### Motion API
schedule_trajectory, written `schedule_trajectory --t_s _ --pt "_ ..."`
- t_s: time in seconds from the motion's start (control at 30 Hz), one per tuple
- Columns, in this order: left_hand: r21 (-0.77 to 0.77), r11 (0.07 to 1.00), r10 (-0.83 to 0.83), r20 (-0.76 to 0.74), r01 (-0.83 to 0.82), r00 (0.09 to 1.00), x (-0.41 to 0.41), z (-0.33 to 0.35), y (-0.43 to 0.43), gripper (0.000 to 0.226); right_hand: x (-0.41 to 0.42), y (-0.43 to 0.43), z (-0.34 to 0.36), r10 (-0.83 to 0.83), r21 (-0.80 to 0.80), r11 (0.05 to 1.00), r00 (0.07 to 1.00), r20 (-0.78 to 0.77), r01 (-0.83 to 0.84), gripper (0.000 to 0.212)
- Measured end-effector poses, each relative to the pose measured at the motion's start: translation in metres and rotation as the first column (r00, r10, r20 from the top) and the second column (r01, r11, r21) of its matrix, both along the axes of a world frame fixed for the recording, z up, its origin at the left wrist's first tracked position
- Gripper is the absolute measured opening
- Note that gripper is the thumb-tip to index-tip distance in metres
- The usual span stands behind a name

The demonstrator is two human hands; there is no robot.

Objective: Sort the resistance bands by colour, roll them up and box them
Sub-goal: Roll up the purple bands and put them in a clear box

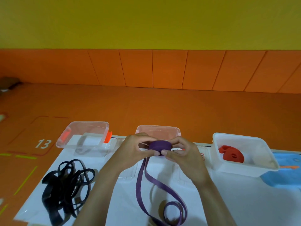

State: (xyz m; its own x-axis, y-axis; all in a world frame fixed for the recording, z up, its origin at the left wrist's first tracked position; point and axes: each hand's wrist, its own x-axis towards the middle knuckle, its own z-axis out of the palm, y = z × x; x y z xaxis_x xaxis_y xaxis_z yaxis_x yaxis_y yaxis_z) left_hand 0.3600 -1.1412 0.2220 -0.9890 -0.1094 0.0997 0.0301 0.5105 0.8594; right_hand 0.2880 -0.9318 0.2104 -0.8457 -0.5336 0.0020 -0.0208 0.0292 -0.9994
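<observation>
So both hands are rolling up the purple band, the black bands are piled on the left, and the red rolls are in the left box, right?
Not quite: the head view shows the red rolls in the right box. The rest holds.

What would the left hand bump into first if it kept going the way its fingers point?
The left hand points right, and its fingers already touch the purple roll. Right behind the roll comes the right hand, gripping the other side.
</observation>
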Motion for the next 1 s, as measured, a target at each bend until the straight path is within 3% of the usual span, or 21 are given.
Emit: schedule_trajectory --t_s 0.13,0.27,0.37,0.43,0.5,0.6,0.7,0.77,0.9,1.0 --pt "0.142 0.989 0.039 0.012 -0.040 0.999 -0.001 0.000 -0.004 0.029 0.007 -0.001 -0.007 0.021 -0.194 0.981 0.967 0.254 0.030 0.025" --pt "-0.011 0.998 -0.066 0.142 0.069 0.988 -0.002 0.002 -0.014 0.025 0.008 -0.004 -0.006 0.086 0.062 0.994 0.993 0.085 -0.091 0.038" --pt "-0.029 0.997 -0.062 0.090 0.065 0.994 -0.005 0.002 -0.006 0.026 0.002 -0.004 0.000 0.013 0.086 0.996 1.000 -0.029 -0.010 0.032" --pt "0.047 0.999 -0.022 0.045 0.019 0.999 -0.007 0.003 -0.002 0.030 -0.002 -0.004 0.000 -0.023 0.007 1.000 1.000 0.014 0.023 0.025" --pt "0.121 0.993 -0.003 0.030 0.000 1.000 -0.008 0.004 -0.004 0.032 -0.001 -0.004 -0.003 -0.018 -0.106 0.994 0.988 0.150 0.034 0.025" --pt "0.063 0.997 -0.051 0.064 0.047 0.997 -0.009 0.007 -0.008 0.030 0.002 -0.002 -0.010 0.065 -0.168 0.986 0.965 0.253 -0.022 0.024" --pt "-0.071 0.995 -0.069 0.113 0.077 0.991 -0.010 0.008 -0.007 0.031 -0.001 0.000 -0.009 0.119 0.026 0.992 0.991 0.065 -0.121 0.027" --pt "-0.102 0.992 -0.069 0.074 0.076 0.995 -0.010 0.007 -0.003 0.030 -0.007 0.002 -0.006 0.098 0.103 0.990 0.995 -0.015 -0.096 0.030" --pt "-0.029 1.000 0.000 0.006 0.000 1.000 -0.012 0.004 0.001 0.035 -0.008 0.001 -0.002 0.000 -0.055 0.998 0.997 0.074 0.004 0.029" --pt "0.041 0.999 -0.021 0.023 0.020 1.000 -0.012 0.006 -0.003 0.033 -0.001 -0.003 -0.011 0.024 -0.186 0.982 0.958 0.287 0.031 0.034"
